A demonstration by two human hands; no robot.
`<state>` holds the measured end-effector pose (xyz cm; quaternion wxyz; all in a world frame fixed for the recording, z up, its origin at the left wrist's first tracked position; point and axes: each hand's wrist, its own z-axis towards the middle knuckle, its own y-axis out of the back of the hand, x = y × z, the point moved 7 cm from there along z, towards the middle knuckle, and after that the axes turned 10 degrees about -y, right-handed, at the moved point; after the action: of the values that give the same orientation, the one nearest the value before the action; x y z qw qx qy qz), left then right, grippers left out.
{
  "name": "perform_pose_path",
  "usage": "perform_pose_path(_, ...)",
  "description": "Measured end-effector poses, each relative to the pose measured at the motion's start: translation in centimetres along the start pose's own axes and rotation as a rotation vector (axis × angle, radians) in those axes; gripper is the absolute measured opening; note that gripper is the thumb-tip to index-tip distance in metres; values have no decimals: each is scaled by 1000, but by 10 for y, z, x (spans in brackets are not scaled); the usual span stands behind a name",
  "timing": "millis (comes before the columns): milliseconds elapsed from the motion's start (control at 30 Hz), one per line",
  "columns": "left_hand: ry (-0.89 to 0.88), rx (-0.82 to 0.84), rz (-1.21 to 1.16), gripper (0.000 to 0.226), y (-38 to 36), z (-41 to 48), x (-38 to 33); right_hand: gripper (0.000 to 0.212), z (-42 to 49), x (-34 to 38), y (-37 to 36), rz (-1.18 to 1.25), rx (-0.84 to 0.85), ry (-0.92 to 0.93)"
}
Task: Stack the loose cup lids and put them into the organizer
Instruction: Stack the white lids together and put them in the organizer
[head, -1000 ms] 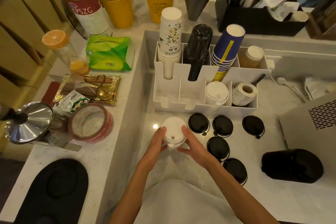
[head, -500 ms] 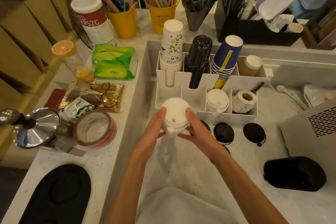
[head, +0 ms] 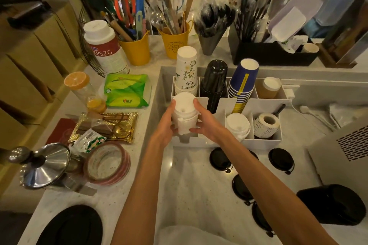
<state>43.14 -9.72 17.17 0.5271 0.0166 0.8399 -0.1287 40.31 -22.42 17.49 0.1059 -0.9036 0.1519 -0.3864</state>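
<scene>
The stack of lids (head: 184, 113) sits between both hands over the organizer's (head: 266, 141) front left compartment; loose lids (head: 280, 159) lie on the desk (head: 191, 195) before it.

A café counter; stacked paper cups (head: 186, 69); lids; bundled stirrers (head: 212, 21).

Two hands (head: 166, 125) (head: 207, 123) were in view. Two stacks of white lids (head: 184, 113) (head: 238, 127) showed, and five black lids (head: 281, 159) lay on the bench (head: 199, 195), some partly hidden. Three cup stacks (head: 186, 69), two yellow buckets (head: 137, 49) and one label roll (head: 266, 125) stood there.
</scene>
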Motion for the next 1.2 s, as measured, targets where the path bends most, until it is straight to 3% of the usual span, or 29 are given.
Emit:
perform_pose_path(200,-6,22,2,59,-1,9,6,70,8,6,4,-69,-89,1)
perform_pose_path(300,1,30,8,59,1,15,13,101,15,0,9,-55,-153,-37)
perform_pose_path(333,5,26,17,59,3,15,14,102,16,-2,10,-60,-165,-42)
perform_pose_path(433,16,8,55,53,6,17,18,63,16,-3,10,-96,-167,-8)
perform_pose_path(533,54,-5,75,52,7,17,26,46,16,-2,12,-145,-230,15)
perform_pose_path(733,63,-16,93,52,9,21,31,37,23,-1,13,-150,-328,54)
perform_pose_path(1200,47,-48,136,53,13,27,41,41,29,-10,25,-227,-399,118)
